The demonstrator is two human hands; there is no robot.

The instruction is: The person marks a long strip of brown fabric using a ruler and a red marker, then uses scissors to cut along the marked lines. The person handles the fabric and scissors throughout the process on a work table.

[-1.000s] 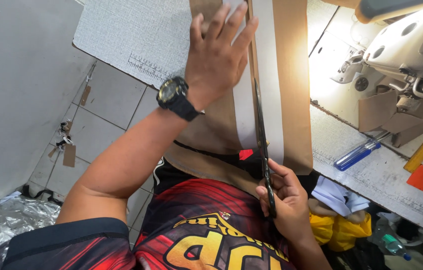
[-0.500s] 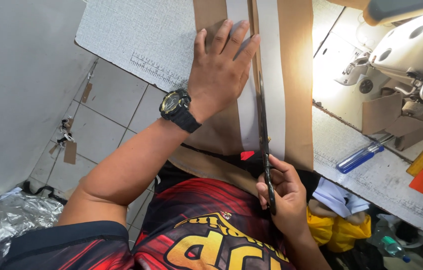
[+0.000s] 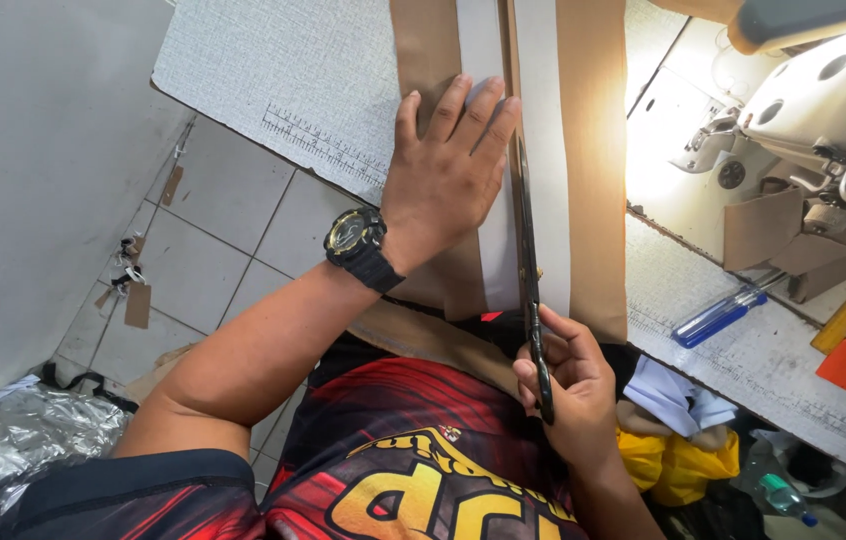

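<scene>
Sliding toward the body since the earlier frame, the left hand (image 3: 448, 175) lies open and flat on the brown-and-white strip (image 3: 543, 180), pinning it to the tabletop (image 3: 273, 90). Just beside it, the right hand (image 3: 568, 385) grips long black scissors (image 3: 528, 270) running along the strip. A sewing machine (image 3: 803, 110) sits beyond the right hand.

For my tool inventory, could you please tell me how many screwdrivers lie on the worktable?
1: a blue-handled screwdriver lies on the white textured worktable, right of the brown and white material, below the white sewing machine. Others may be hidden beyond the frame.
</scene>
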